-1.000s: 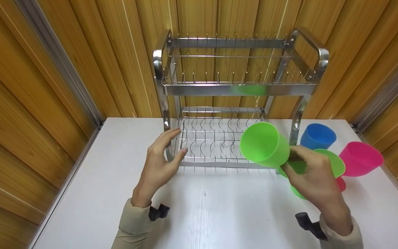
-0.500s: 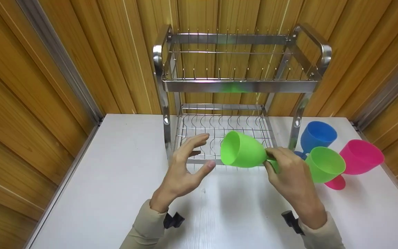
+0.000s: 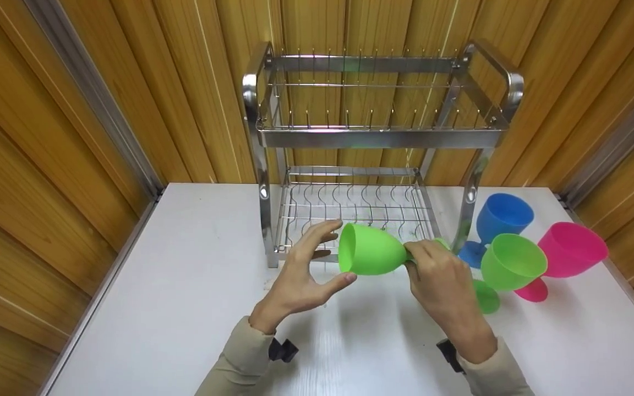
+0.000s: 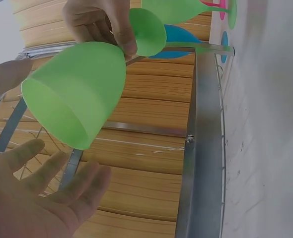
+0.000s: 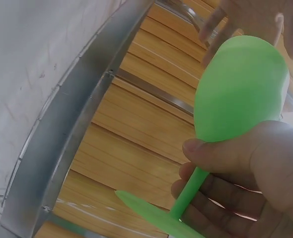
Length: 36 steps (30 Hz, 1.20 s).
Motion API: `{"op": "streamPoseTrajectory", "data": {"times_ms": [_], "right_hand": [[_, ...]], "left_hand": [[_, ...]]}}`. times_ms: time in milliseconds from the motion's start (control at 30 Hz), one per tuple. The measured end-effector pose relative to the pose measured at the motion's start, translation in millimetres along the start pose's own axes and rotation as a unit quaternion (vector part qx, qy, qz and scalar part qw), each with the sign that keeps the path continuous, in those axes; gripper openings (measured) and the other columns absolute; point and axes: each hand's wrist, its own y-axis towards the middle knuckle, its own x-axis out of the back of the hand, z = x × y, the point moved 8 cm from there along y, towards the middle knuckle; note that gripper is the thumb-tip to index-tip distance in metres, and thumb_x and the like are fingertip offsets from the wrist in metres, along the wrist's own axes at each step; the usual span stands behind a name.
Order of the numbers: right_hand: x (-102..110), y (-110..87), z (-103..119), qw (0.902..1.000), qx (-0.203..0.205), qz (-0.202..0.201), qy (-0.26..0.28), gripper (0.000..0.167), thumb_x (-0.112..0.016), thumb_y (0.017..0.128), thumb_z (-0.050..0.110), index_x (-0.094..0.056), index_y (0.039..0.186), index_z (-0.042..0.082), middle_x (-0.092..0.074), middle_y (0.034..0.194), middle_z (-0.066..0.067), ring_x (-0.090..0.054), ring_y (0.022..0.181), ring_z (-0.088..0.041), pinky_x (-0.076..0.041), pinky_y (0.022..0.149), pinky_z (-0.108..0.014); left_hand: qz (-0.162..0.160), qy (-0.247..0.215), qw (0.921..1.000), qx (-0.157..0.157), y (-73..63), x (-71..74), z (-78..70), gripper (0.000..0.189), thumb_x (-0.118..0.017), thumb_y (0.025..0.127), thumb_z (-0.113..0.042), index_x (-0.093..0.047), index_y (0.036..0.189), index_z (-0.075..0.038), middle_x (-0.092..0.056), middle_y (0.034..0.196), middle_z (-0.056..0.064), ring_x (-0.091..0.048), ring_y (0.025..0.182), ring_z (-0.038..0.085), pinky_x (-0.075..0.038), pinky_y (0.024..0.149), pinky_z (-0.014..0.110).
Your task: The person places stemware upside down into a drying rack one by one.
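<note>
A light green plastic goblet [image 3: 375,252] is held on its side above the table, its mouth turned left. My right hand [image 3: 442,280] grips it by the stem; in the right wrist view the thumb and curled fingers wrap the stem [image 5: 190,193] between bowl and foot. My left hand [image 3: 306,275] is spread around the goblet's mouth, thumb below and fingers above, close to the rim. In the left wrist view the left fingers [image 4: 52,173] stand apart from the bowl [image 4: 82,84].
Behind the hands stands a two-tier metal dish rack [image 3: 383,138] with a wire lower shelf [image 3: 350,212]. To the right, a blue goblet [image 3: 504,214], another green goblet [image 3: 515,261] and a pink goblet [image 3: 575,247] stand upright on the white table [image 3: 185,264]. Wood-panelled walls enclose it.
The right hand has carried the green goblet leftward from beside the other goblets and tipped it onto its side. The left hand has moved right, toward its mouth.
</note>
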Motion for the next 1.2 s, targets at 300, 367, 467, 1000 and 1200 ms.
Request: {"op": "streamPoseTrajectory", "data": {"times_ms": [300, 367, 467, 1000, 1200], "right_hand": [[-15, -1.8, 8, 0.999, 0.028, 0.008, -0.033, 0.017, -0.084, 0.083, -0.009, -0.076, 0.095, -0.001, -0.074, 0.085, -0.013, -0.068, 0.073, -0.029, -0.062, 0.06, -0.041], [-17, -2.6, 10, 0.9986, 0.032, 0.01, -0.041, 0.016, -0.083, 0.083, -0.009, -0.075, 0.095, 0.0, -0.073, 0.084, -0.013, -0.067, 0.072, -0.029, -0.061, 0.059, -0.04], [-18, -3.7, 11, 0.9981, 0.034, 0.013, -0.05, 0.016, -0.083, 0.083, -0.009, -0.075, 0.095, -0.001, -0.074, 0.084, -0.013, -0.068, 0.072, -0.029, -0.062, 0.059, -0.04], [-9, -4.5, 20, 0.9989, 0.027, 0.008, -0.038, 0.021, -0.084, 0.083, -0.01, -0.076, 0.101, -0.002, -0.076, 0.091, -0.015, -0.071, 0.078, -0.03, -0.065, 0.067, -0.041], [6, -2.0, 28, 0.9986, 0.043, -0.025, 0.021, 0.036, -0.089, 0.077, -0.011, -0.077, 0.11, -0.003, -0.076, 0.105, -0.015, -0.072, 0.095, -0.03, -0.067, 0.084, -0.042]], "left_hand": [[0.027, 0.015, 0.9995, 0.007, 0.5, -4.9, 15.4, 0.084, -0.088, 0.086, -0.038, -0.049, 0.157, -0.018, -0.054, 0.157, 0.003, -0.058, 0.14, 0.026, -0.058, 0.109, 0.043], [0.035, 0.024, 0.9991, 0.008, 0.4, -5.5, 18.3, 0.083, -0.088, 0.085, -0.039, -0.051, 0.156, -0.018, -0.056, 0.156, 0.001, -0.056, 0.142, 0.024, -0.052, 0.115, 0.048], [0.043, 0.027, 0.9987, 0.004, 0.4, -6.6, 20.6, 0.081, -0.089, 0.084, -0.039, -0.054, 0.153, -0.019, -0.058, 0.153, -0.001, -0.055, 0.142, 0.022, -0.045, 0.12, 0.054], [0.06, -0.092, 0.9937, 0.02, -0.4, -6.9, 22.8, 0.075, -0.091, 0.085, -0.021, -0.056, 0.15, -0.016, -0.059, 0.147, 0.007, -0.064, 0.133, 0.029, -0.061, 0.102, 0.035], [0.037, -0.116, 0.9924, 0.015, 0.8, 0.2, 21.0, 0.074, -0.091, 0.085, -0.016, -0.056, 0.151, -0.013, -0.059, 0.149, 0.009, -0.065, 0.132, 0.032, -0.062, 0.101, 0.039]]}}
